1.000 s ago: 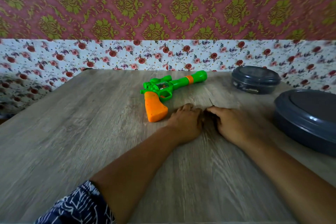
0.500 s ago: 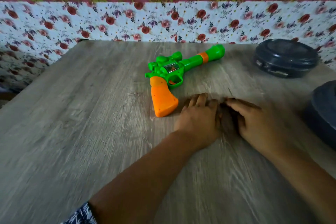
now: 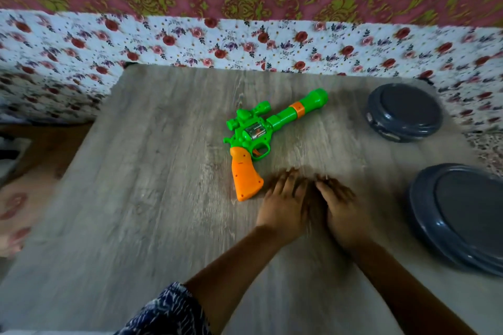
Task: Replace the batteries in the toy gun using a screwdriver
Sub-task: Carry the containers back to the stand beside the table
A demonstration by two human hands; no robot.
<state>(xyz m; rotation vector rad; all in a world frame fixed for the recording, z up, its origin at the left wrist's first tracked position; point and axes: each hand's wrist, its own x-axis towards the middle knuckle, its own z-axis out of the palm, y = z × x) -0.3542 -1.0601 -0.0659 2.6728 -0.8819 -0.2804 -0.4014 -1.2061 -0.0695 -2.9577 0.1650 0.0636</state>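
Note:
The toy gun (image 3: pixel 261 133), green with an orange grip and an orange band on its barrel, lies on its side on the wooden table (image 3: pixel 136 198), barrel pointing to the far right. My left hand (image 3: pixel 283 200) rests palm down just right of the orange grip, fingers spread a little and holding nothing I can see. My right hand (image 3: pixel 340 204) lies palm down beside it, almost touching. A dark patch sits between the two hands under my right fingers; blur hides what it is. No screwdriver or batteries can be made out.
Two dark grey round lidded containers stand on the right: a smaller one (image 3: pixel 402 114) at the back, a larger one (image 3: pixel 462 215) nearer me. Floral cloth (image 3: pixel 245 43) walls off the table's back. The table's left edge drops to the floor.
The view has tilted down and pulled back, showing more of the table. Both hands stay side by side near the gun's grip; a thin tip seen past my right fingers earlier is lost in blur.

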